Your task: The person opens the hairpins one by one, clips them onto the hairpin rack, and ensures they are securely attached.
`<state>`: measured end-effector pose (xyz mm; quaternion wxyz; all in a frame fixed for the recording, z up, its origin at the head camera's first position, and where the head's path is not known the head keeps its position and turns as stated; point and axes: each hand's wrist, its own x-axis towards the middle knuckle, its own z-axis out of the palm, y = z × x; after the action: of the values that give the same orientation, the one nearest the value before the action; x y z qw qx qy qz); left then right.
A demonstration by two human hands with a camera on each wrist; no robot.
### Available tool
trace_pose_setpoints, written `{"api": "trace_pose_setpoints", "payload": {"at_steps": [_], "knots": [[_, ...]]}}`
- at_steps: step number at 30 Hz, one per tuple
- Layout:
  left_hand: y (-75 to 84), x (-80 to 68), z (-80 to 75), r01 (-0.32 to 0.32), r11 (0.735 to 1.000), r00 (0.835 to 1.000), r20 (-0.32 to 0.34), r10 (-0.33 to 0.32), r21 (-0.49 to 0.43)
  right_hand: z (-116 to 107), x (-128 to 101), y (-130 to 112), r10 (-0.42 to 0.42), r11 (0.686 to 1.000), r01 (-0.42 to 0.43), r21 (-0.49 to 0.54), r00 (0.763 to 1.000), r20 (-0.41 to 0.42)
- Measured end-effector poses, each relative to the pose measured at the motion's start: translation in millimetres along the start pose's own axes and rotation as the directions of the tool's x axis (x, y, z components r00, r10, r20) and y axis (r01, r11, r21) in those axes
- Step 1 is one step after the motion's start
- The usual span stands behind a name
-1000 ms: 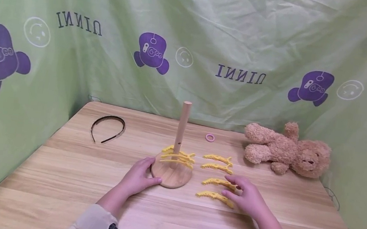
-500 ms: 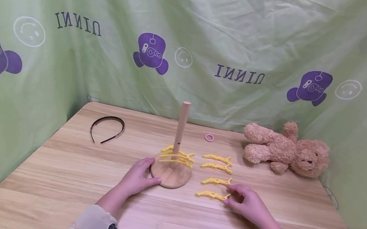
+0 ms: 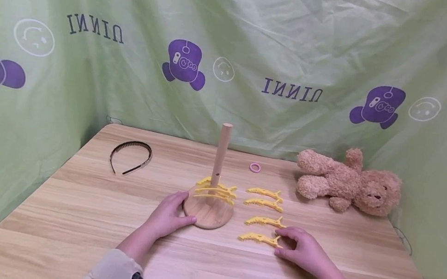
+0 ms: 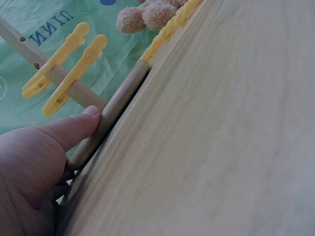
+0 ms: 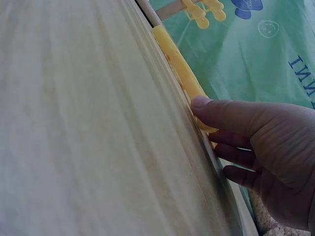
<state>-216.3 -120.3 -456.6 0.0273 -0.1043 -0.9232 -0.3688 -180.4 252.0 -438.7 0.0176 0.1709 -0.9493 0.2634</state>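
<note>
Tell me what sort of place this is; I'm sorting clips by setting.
Probably a staged recording booth, not a home: a printed green cloth hangs round a wooden table laid with yellow clips, a peg stand and a teddy.

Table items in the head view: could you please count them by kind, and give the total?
Yellow hair clips on the table: 4
Yellow clips on the stand's post: 3
Wooden stand: 1
Black headband: 1
Pink hair tie: 1
Teddy bear: 1
Total: 11
</note>
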Motion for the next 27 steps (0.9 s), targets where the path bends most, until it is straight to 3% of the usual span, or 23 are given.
{"api": "trace_pose_setpoints", "payload": {"at_steps": [12,22,27], "knots": [[0.2,0.5,-0.3,-0.003,1.0,1.0,0.0,0.003,0.005,-2.1,-0.7,-0.1,0.009,1.0,-0.009,-0.005,1.0,0.028],[0.0,0.2,-0.7,-0.008,1.0,1.0,-0.002,0.008,0.001,-5.3,-2.2,-1.7,0.126,0.983,-0.132,0.127,0.991,0.05],[0.8,-0.4,-1.2,-0.007,1.0,1.0,-0.002,0.007,-0.008,-7.9,-0.6,-5.9,0.145,0.973,-0.15,0.175,0.989,0.038]]}}
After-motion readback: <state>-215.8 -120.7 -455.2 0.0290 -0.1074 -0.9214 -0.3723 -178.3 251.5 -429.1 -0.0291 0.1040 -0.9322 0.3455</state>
